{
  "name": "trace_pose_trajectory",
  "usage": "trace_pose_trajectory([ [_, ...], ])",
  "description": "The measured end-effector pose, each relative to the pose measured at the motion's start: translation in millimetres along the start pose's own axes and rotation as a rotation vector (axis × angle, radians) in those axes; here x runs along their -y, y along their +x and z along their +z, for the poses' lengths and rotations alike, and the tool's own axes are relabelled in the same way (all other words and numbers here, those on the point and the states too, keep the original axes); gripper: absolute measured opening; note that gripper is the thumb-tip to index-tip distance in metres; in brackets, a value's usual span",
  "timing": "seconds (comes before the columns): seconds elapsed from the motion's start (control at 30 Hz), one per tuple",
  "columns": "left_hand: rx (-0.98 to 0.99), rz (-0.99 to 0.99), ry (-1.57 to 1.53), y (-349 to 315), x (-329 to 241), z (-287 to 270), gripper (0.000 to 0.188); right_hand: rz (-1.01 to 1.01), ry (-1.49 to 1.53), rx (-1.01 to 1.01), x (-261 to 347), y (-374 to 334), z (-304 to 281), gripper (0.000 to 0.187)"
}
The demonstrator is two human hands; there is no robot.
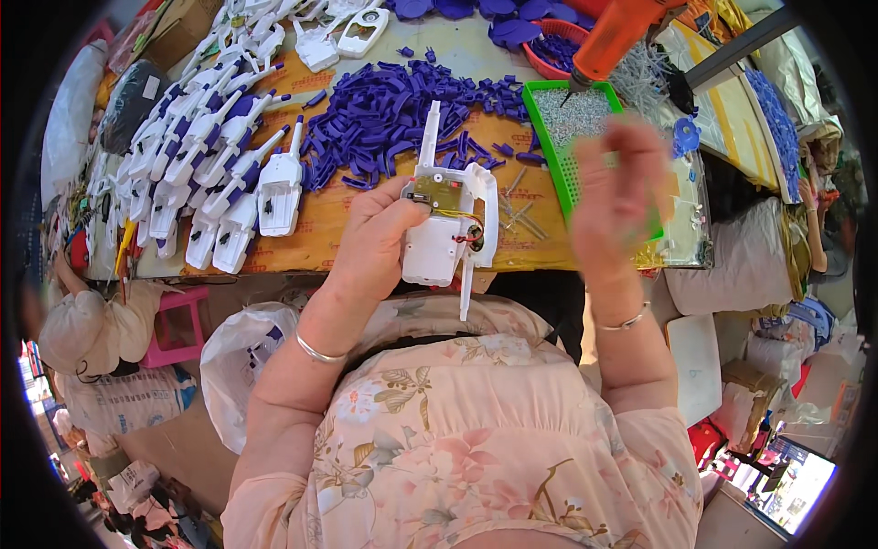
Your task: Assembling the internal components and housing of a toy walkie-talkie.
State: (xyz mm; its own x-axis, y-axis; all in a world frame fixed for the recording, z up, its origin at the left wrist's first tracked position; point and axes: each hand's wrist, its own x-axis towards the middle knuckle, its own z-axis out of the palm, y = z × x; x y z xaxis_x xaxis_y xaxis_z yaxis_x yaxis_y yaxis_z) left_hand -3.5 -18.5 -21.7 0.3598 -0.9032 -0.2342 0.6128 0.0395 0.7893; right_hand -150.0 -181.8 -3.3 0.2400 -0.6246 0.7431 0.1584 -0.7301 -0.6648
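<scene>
My left hand [373, 236] is closed on the left side of a white plastic housing [428, 256], held up off the table's near edge. A small circuit board [441, 192] sits in the housing, with yellow and red wires running down from it. White arms stick out of the housing at top and bottom. My right hand [620, 197] is smeared by motion over the near part of a green tray [547, 151]; its fingers cannot be read. Small metal screws [572, 114] fill the far part of that tray. An orange power screwdriver [615, 41] hangs with its tip above the screws.
Purple plastic parts [375, 114] lie heaped beyond my left hand. Several white-and-purple assemblies [206, 151] are stacked on the left. A red basket [533, 60] with purple pieces stands behind the tray. Loose metal pins [523, 215] lie left of the tray. A pink stool [178, 328] stands below left.
</scene>
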Motion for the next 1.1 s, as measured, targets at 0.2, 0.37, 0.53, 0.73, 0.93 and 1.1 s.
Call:
trace_pose_trajectory([
  [0.2, -0.02, -0.023, 0.017, 0.5, 5.6, -1.5, 0.032, 0.071, 0.098, 0.078, -7.8, 86.7, -13.4, 0.058],
  [0.37, -0.04, -0.028, -0.014, 1.8, 13.0, 2.7, 0.035, 0.445, 0.502, 0.511, -48.2, 104.8, -7.6, 0.066],
  [0.53, 0.021, -0.093, -0.088, 5.0, 23.4, -6.8, 0.037, 0.322, 0.432, 0.423, -42.3, 96.0, 7.1, 0.038],
  [0.73, 0.031, -0.141, -0.05, 11.7, 27.4, -10.4, 0.045, 0.319, 0.412, 0.446, -18.3, 82.0, -15.8, 0.037],
  [0.93, 0.052, -0.182, 0.076, 20.9, 39.4, -15.3, 0.045, 0.483, 0.661, 0.408, -9.9, 72.7, -49.7, 0.051],
  [1.1, 0.052, -0.16, -0.02, 18.3, 34.5, -12.1, 0.042, 0.415, 0.473, 0.386, -1.1, 76.1, -59.5, 0.023],
])
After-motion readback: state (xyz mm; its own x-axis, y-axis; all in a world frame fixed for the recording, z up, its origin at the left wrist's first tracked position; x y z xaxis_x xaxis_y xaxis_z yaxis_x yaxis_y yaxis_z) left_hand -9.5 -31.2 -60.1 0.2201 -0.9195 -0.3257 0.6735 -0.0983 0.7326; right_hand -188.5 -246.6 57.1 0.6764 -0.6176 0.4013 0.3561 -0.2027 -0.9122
